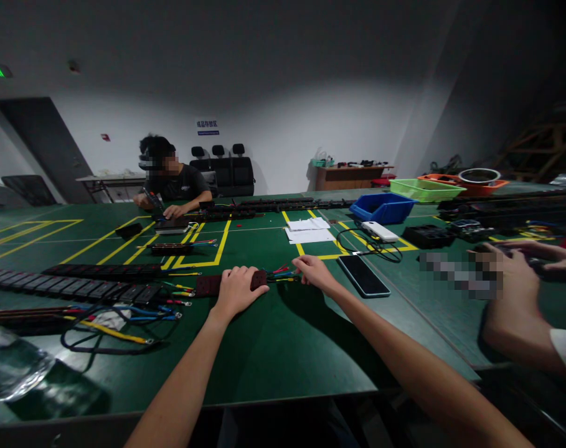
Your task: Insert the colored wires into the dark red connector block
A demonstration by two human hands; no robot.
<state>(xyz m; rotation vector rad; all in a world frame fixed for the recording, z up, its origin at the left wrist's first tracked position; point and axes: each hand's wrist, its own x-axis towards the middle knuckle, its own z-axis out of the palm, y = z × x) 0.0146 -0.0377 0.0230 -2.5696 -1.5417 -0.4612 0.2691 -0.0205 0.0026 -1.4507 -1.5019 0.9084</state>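
A short dark reddish block, like a piece of power strip (pixel 208 285), lies on the green table in front of me. My left hand (pixel 238 289) is wrapped over its middle, with the thumb along the near side. From its right end comes a bundle of coloured wires (pixel 283 274), red, blue, green and yellow. At the far end of these wires my right hand (pixel 313 272) is closed in a pinch; the exact wire between its fingertips is hard to make out. Left of the block, more wires with metal ring lugs (pixel 184 290) stick out of a long black segmented strip (pixel 100 289).
A phone (pixel 364 275), a white power bank (pixel 380 231) with a black cable, papers (pixel 308 230) and a blue bin (pixel 382 208) are to the right. At the left front stands a clear plastic bottle (pixel 16 361). A co-worker (pixel 180 183) sits opposite; another person's hands (pixel 516 280) work at right.
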